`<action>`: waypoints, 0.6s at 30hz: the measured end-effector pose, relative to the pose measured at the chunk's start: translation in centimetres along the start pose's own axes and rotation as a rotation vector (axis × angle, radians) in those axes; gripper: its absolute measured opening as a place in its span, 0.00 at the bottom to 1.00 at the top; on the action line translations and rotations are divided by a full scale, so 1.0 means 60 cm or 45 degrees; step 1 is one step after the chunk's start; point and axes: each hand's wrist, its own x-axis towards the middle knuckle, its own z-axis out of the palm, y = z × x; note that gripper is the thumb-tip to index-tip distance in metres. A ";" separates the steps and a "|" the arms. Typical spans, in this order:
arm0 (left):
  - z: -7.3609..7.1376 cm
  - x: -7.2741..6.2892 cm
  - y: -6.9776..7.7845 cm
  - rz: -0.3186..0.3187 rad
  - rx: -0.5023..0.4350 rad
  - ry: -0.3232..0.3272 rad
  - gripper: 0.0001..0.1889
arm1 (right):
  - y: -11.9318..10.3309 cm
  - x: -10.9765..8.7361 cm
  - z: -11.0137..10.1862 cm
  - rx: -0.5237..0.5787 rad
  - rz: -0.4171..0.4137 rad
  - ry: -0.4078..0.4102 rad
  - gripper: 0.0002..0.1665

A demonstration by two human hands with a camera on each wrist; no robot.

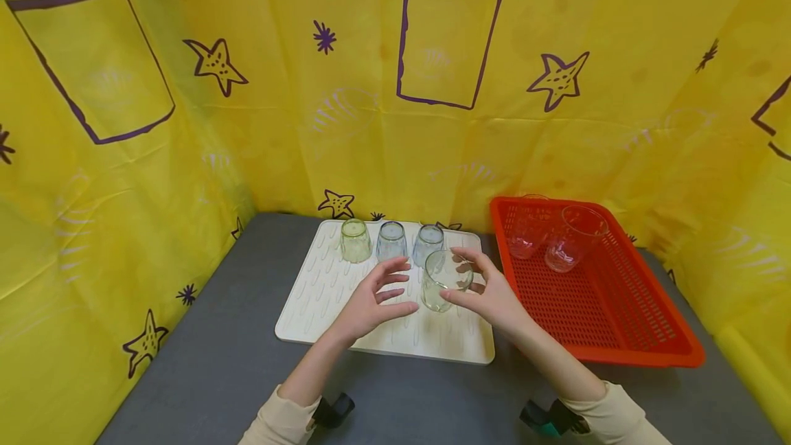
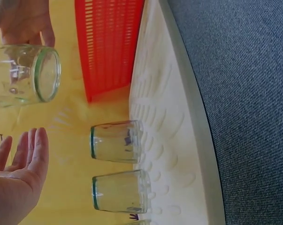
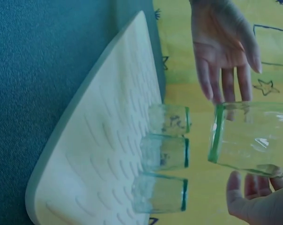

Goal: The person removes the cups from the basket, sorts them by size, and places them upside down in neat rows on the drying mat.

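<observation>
My right hand [image 1: 491,294] holds a clear drinking glass [image 1: 437,297] by its side, thumb on the near side and fingers beyond. Its thick greenish base [image 2: 49,77] points down, above a white ribbed drying mat [image 1: 364,325]. My left hand [image 1: 373,304] hovers to the left of this glass with its fingers apart and relaxed, holding nothing. Behind the hands, three glasses stand upside down in a row on the mat: a yellow-green one [image 1: 356,244], a bluish one [image 1: 391,242] and another bluish one [image 1: 428,242].
To the right of the mat is a red plastic basket [image 1: 624,352] with two clear glasses inside, one [image 1: 565,249] nearer than the other [image 1: 525,239]. A grey tabletop [image 1: 204,342] lies under everything. Yellow patterned cloth [image 1: 296,129] hangs behind and at both sides.
</observation>
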 end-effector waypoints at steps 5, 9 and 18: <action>0.008 -0.001 0.000 0.005 0.049 -0.057 0.38 | 0.005 -0.002 0.012 0.012 -0.055 -0.085 0.42; 0.011 -0.001 0.002 0.016 0.089 -0.089 0.39 | 0.008 -0.004 0.018 0.003 -0.081 -0.122 0.41; 0.012 -0.004 0.001 -0.014 0.166 -0.114 0.38 | 0.012 -0.009 0.025 -0.036 -0.161 -0.201 0.43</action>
